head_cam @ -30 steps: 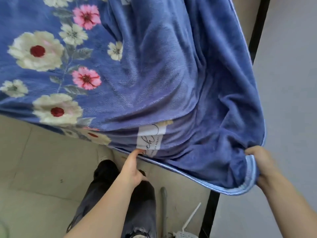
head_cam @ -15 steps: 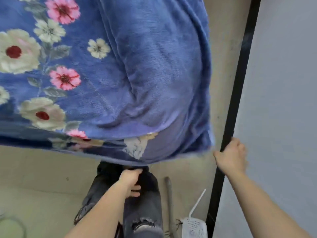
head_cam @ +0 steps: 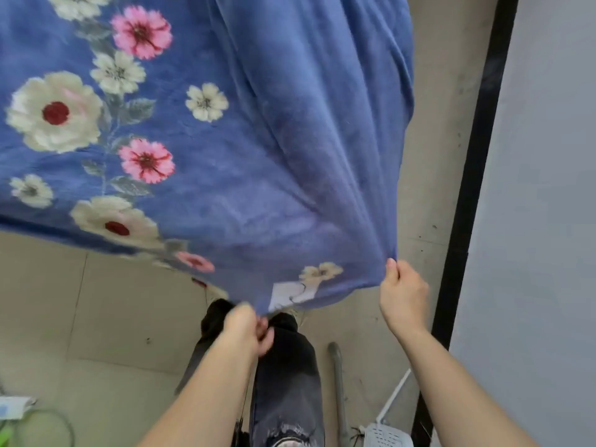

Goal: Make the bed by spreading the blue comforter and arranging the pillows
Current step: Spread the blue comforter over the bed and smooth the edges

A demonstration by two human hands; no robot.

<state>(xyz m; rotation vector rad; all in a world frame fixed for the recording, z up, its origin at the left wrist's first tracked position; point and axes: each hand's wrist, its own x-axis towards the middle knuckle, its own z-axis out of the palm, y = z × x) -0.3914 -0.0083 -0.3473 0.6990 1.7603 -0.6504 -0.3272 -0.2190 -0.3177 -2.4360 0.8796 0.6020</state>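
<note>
The blue comforter (head_cam: 258, 150), fleecy with pink and cream flowers, fills the upper left and hangs down over the bed's end toward me. A white label shows near its lower hem. My left hand (head_cam: 246, 329) is closed on the hem at the bottom centre, blurred by motion. My right hand (head_cam: 403, 295) pinches the comforter's lower right corner between thumb and fingers. No pillows are in view.
My legs in dark jeans (head_cam: 283, 375) stand on the beige tiled floor (head_cam: 106, 304). A black vertical strip (head_cam: 467, 201) edges a grey wall (head_cam: 541, 188) on the right. A white router (head_cam: 385, 435) and a grey pipe (head_cam: 337, 382) lie near my feet; cables sit at bottom left.
My right hand left the black strip and took the comforter's lower right corner. My left hand rose from my leg and closed on the hem. The comforter now hangs lower.
</note>
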